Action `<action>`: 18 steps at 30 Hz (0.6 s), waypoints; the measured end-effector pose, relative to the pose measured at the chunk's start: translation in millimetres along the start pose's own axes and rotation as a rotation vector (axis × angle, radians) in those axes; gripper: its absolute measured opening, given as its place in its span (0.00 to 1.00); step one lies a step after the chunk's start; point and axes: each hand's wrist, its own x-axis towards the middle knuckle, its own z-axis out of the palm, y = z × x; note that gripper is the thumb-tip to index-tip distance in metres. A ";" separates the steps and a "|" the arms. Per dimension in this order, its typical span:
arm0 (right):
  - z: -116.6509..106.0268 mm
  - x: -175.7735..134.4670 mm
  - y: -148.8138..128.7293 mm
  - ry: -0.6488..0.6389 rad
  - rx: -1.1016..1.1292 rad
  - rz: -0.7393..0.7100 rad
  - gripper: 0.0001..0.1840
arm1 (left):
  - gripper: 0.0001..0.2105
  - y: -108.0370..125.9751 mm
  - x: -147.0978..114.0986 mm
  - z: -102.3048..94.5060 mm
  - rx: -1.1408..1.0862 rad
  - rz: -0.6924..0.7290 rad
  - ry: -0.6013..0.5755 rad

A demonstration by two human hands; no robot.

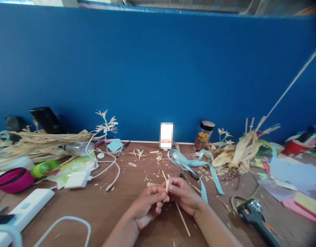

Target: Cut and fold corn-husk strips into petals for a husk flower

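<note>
Head view: we noted the left hand (147,204) and right hand (183,195) meeting above the desk (116,206), fingers (161,195) of both pinched on one husk bundle (167,185). One thin stick (183,219) ran from it, slanting down-right toward us. One glue gun (253,212) lay nearby.

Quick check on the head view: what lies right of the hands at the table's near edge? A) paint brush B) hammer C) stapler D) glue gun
D: a black glue gun lies on the table to the right of the right hand, while both hands, the left hand too, pinch small dried husk strips.
</note>
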 end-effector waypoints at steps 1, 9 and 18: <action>-0.9 0.4 0.8 -0.008 0.007 0.000 0.12 | 0.06 -0.2 -0.1 -0.5 0.005 -0.005 -0.008; -1.9 3.4 2.1 0.043 0.010 -0.021 0.10 | 0.06 -0.1 0.9 -1.3 0.043 0.044 0.024; -0.2 6.1 3.3 0.107 0.038 -0.024 0.13 | 0.07 0.9 2.0 -0.9 0.049 0.043 0.012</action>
